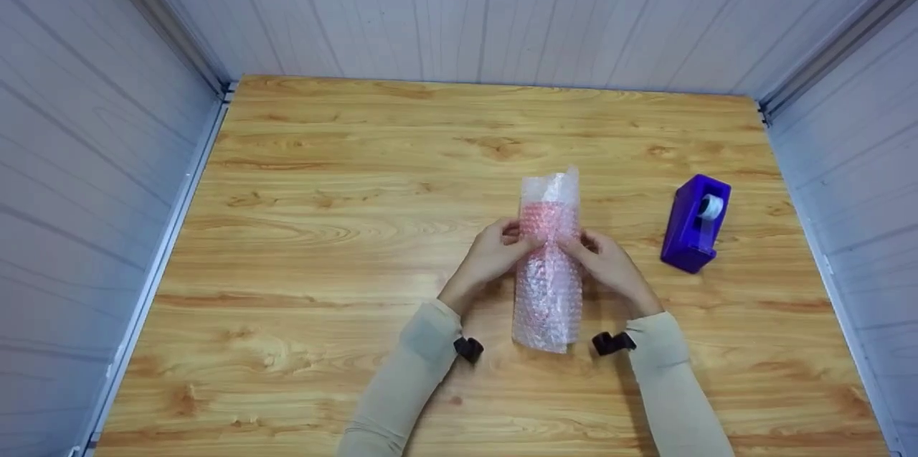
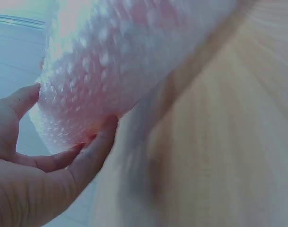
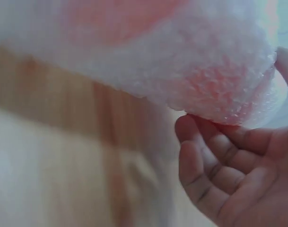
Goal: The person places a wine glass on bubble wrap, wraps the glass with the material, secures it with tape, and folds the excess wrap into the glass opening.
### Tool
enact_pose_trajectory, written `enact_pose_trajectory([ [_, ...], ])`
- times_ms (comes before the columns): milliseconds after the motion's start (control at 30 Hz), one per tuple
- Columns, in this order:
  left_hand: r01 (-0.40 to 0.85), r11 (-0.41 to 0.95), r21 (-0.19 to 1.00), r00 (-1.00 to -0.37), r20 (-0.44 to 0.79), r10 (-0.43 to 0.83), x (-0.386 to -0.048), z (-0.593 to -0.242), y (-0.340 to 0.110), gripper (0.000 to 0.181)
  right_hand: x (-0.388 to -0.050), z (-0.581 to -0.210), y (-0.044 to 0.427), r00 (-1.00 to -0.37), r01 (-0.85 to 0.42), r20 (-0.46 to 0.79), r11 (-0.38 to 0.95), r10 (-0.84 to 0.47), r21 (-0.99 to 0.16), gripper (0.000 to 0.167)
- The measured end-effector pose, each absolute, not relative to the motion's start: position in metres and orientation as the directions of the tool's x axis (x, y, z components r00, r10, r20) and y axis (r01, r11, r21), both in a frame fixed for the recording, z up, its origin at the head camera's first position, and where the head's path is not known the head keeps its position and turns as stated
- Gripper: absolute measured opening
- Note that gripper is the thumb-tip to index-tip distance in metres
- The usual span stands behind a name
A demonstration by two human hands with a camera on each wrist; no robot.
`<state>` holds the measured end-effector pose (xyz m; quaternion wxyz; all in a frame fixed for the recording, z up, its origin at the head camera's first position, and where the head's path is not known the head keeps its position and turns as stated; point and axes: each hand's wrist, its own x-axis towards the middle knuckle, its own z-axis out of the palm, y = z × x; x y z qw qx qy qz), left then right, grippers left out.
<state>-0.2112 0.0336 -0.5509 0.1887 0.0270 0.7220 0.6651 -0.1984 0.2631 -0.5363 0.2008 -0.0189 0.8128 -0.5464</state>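
A long roll of bubble wrap (image 1: pixel 549 299) lies lengthwise on the table, wrapped around something pink or red that shows through it. The pink part looks strongest in its upper half; the wrapped item's kind cannot be made out. My left hand (image 1: pixel 495 250) grips the roll's left side, thumb on top and fingers curled at its lower edge, as the left wrist view shows with the bubble wrap (image 2: pixel 101 71). From the right side my right hand (image 1: pixel 606 263) holds it too, thumb on top. In the right wrist view its fingertips (image 3: pixel 188 127) touch the underside of the wrap.
A purple tape dispenser (image 1: pixel 692 227) with a white tape roll (image 1: pixel 711 207) stands on the right part of the wooden table (image 1: pixel 323 263). Pale panel walls (image 1: pixel 445 12) close off the back and both sides. Each sleeve cuff bears a black wrist mount (image 1: pixel 469 349).
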Motion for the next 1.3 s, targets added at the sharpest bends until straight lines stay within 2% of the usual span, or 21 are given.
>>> enact_pose_trajectory([
  [200,-0.003,0.063,0.998,-0.944,-0.023,0.33,-0.203,-0.522,0.029,0.073,-0.188,-0.517,0.261,-0.964,0.03,-0.128,0.383,-0.235,-0.923,0.046],
  [367,0.198,0.058,0.978,-0.918,0.165,0.361,-0.197,-0.509,0.024,0.074,-0.18,-0.504,0.26,-0.976,-0.083,-0.006,0.396,-0.219,-0.915,0.055],
  [633,0.413,0.025,0.91,-0.844,0.372,0.387,-0.195,-0.509,0.021,0.073,-0.168,-0.478,0.248,-0.933,-0.334,0.253,0.355,-0.255,-0.873,0.061],
  [900,0.483,0.028,0.875,-0.805,0.431,0.408,-0.192,-0.509,0.02,0.073,-0.161,-0.47,0.246,-0.918,-0.377,0.296,0.346,-0.265,-0.859,0.067],
  [1300,0.473,0.023,0.881,-0.802,0.42,0.425,-0.19,-0.506,0.02,0.078,-0.158,-0.468,0.248,-0.928,-0.349,0.268,0.355,-0.258,-0.867,0.071],
])
